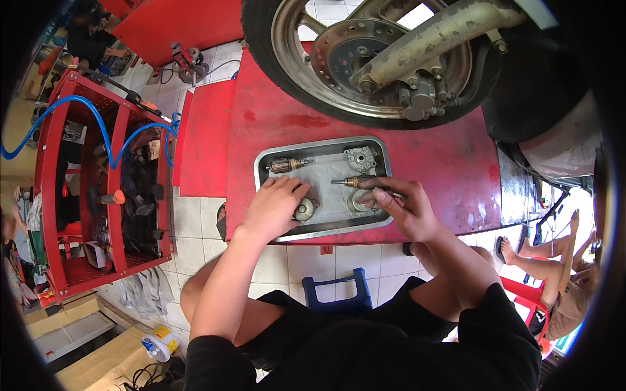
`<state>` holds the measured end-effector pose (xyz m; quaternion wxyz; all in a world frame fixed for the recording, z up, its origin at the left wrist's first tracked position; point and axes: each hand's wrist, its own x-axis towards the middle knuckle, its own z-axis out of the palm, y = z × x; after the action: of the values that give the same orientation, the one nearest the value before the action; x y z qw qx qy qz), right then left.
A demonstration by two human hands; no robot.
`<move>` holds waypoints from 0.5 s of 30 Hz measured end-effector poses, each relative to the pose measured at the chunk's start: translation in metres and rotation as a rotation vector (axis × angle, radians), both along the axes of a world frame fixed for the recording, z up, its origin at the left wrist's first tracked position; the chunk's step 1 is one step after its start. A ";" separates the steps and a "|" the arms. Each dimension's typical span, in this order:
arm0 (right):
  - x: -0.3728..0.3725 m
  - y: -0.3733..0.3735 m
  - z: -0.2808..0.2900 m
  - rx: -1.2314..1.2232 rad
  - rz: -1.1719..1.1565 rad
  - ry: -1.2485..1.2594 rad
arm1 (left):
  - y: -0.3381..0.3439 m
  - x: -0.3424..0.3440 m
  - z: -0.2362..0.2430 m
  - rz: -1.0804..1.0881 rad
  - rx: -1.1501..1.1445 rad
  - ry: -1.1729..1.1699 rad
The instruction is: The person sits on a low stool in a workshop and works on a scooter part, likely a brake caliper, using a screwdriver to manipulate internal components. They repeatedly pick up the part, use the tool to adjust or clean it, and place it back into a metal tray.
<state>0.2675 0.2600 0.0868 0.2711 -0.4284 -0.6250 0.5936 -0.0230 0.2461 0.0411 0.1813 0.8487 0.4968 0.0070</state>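
With my right hand (pixel 409 208) narrowed at the shafted cylinder (pixel 353 182) and my left hand (pixel 277 202) curled over the round part (pixel 304 211), grips I can't tell, I'd handle these 2 low in the tray (pixel 329 229).

- Floor (pixel 270 264): pale square tiles, darker grout lines.
- Red bench (pixel 450 173), center: scuffed top, darker patches.
- Red shelf rack (pixel 119 133) on the left, open-fronted, loaded.
- Blue plastic stool (pixel 339 304) on the tiles, just below bench edge.
- Red panel (pixel 189 29) upper left, beyond the bench.
- Flattened cardboard (pixel 107 365), lower left.
- Light: brightest at far right.
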 end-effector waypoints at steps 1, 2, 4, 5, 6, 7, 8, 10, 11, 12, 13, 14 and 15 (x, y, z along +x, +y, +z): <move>0.001 0.000 0.002 -0.003 0.001 -0.022 | -0.001 0.001 -0.001 -0.013 0.013 -0.005; 0.002 0.001 0.000 0.112 -0.003 -0.027 | -0.002 0.003 -0.002 -0.028 0.027 -0.014; 0.003 0.002 -0.009 0.340 -0.009 -0.038 | -0.004 0.007 -0.006 -0.032 0.002 0.016; 0.005 0.003 -0.007 0.338 -0.007 -0.081 | -0.004 0.009 -0.007 -0.033 -0.011 0.027; 0.005 0.004 -0.004 0.334 -0.005 -0.123 | -0.004 0.011 -0.008 -0.022 0.008 0.045; 0.006 0.005 -0.002 0.331 -0.002 -0.166 | -0.004 0.010 -0.008 0.014 -0.022 0.040; 0.007 0.005 0.000 0.373 -0.011 -0.162 | -0.004 0.011 -0.006 0.051 -0.051 0.034; 0.010 0.004 0.002 0.455 -0.024 -0.152 | -0.005 0.009 -0.001 0.117 -0.065 -0.095; 0.011 0.005 0.002 0.495 -0.040 -0.106 | -0.005 0.003 0.002 0.148 -0.041 -0.219; 0.012 0.005 0.001 0.533 -0.055 -0.060 | -0.005 -0.002 0.005 0.179 -0.016 -0.344; 0.013 0.004 -0.002 0.570 -0.069 -0.013 | -0.005 -0.007 0.005 0.307 -0.132 -0.561; 0.017 0.005 -0.008 0.527 -0.050 0.013 | -0.005 -0.014 0.001 0.440 -0.244 -0.778; 0.019 0.005 -0.009 0.520 -0.042 0.009 | -0.004 -0.017 0.001 0.558 -0.361 -1.006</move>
<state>0.2866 0.2649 0.0781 0.3869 -0.3547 -0.7463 0.4093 -0.0399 0.2418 0.0423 0.5267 0.5345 0.5474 0.3705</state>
